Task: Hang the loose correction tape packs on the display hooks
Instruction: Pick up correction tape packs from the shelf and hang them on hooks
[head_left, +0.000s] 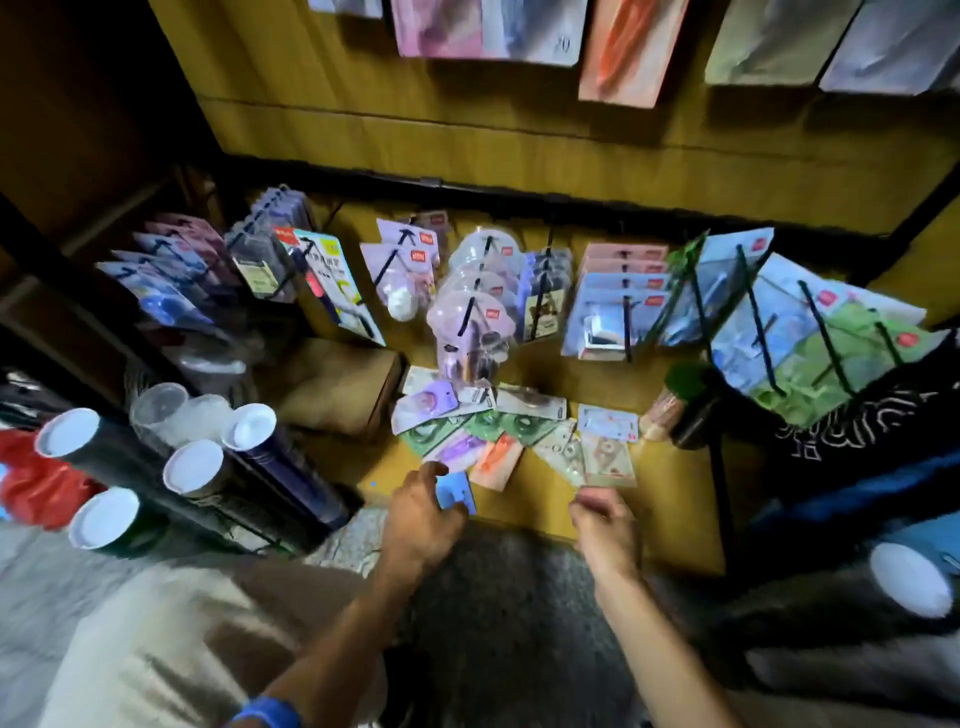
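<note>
Several loose correction tape packs (488, 431), in purple, green, orange and beige, lie fanned out on the wooden ledge (670, 499). My left hand (421, 514) reaches to the near left of the pile with its fingers closed around a blue pack (460, 496); its thumb touches a purple pack (457, 449). My right hand (605, 519) is curled shut just below a beige pack (608, 462), at its near edge, with nothing visibly in it. Behind the pile, black display hooks (467, 312) carry rows of hanging packs.
Tubes with white caps (192, 467) stand at the left. A cardboard box (337, 384) sits left of the pile. A green-topped container (691, 395) stands at the right, under hooks with green and blue packs (821, 353). The image is blurred.
</note>
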